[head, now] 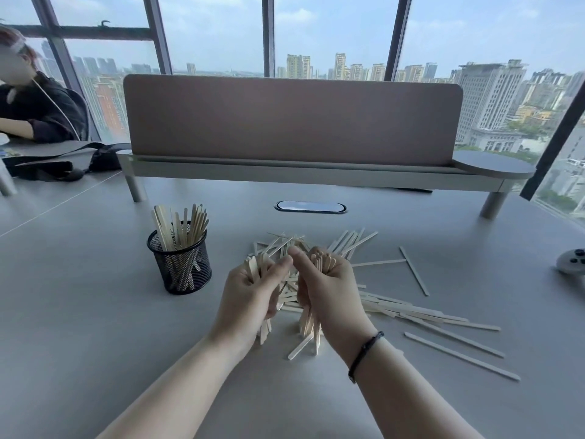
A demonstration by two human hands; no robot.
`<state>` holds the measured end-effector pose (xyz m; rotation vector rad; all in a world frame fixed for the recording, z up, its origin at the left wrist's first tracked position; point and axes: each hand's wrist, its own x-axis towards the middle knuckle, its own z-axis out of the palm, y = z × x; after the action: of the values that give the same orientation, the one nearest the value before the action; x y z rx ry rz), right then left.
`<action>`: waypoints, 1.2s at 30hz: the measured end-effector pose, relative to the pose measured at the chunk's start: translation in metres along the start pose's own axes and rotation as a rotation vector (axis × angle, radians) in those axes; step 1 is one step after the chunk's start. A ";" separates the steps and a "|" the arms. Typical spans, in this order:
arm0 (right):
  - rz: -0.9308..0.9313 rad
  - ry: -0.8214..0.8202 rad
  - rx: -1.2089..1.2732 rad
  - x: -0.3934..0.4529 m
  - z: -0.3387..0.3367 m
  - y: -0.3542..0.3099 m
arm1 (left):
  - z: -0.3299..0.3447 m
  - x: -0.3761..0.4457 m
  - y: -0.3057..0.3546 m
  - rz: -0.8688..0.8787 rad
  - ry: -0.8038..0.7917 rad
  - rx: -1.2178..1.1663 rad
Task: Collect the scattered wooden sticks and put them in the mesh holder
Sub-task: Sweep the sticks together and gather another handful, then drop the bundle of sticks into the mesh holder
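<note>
A black mesh holder (pixel 179 264) stands on the grey table, left of centre, with several wooden sticks upright in it. Pale wooden sticks (pixel 421 313) lie scattered across the table's middle and right. My left hand (pixel 250 294) is closed around a bundle of sticks held upright, their ends showing above and below the fist. My right hand (pixel 329 288), a dark band on its wrist, grips a second upright bundle. Both hands are side by side over the pile, just right of the holder, thumbs nearly touching.
A raised shelf with a brown divider panel (pixel 291 122) crosses the back of the table. A white controller (pixel 573 263) lies at the right edge. A cable port (pixel 310 206) sits mid-table. A person sits at the far left beside a black bag (pixel 79 160).
</note>
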<state>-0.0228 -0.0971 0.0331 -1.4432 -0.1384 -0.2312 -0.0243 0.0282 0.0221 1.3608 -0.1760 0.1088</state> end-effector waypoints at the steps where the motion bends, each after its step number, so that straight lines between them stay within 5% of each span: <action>1: 0.020 0.017 -0.006 0.001 0.002 -0.001 | -0.001 0.001 0.001 -0.025 0.012 -0.038; 9: 0.114 -0.007 -0.007 0.026 0.036 -0.026 | -0.014 0.011 0.027 -0.177 0.158 -0.278; 17: 0.144 -0.126 0.189 0.062 0.111 -0.054 | -0.078 0.062 0.110 0.101 0.320 -0.228; 25: 0.095 -0.092 0.230 0.103 0.181 -0.062 | -0.115 0.098 0.109 0.041 0.518 -0.129; 36: -0.254 -0.277 -0.561 0.106 0.177 -0.017 | -0.137 0.093 0.080 0.327 0.601 0.529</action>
<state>0.0842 0.0684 0.0965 -2.0150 -0.5163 -0.2904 0.0615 0.1769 0.0899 1.7485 0.1524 0.8780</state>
